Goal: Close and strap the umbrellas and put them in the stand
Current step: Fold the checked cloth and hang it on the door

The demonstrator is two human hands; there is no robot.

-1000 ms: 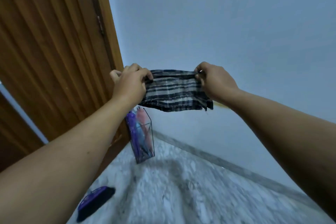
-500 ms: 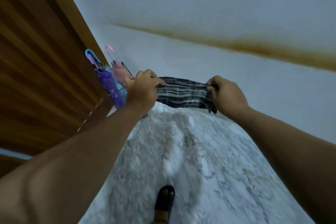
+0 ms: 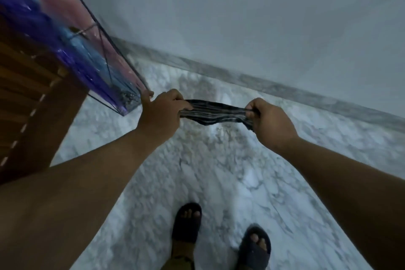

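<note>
— Two hands, one strip of striped cloth (image 3: 213, 112) between them. See it?

— Yes. The left hand (image 3: 161, 113) has its fingers curled tight round one end, the right hand (image 3: 270, 123) pinches the other, and the cloth is bunched thin and sags a little in the middle.

— And the stand (image 3: 103, 59)?

— Just beside the left hand, up and to its left, against the wooden door (image 3: 28, 98). It's a wire frame, blurred, with purple, blue and pink umbrellas (image 3: 72, 50) inside it. Whether the thumb touches the frame, I cannot tell.

— Anything in the way?

— Only the person's own feet in dark sandals (image 3: 186, 222) on the marble floor (image 3: 219, 171), below the hands. The wall (image 3: 241, 17) with its grey skirting runs behind.
</note>
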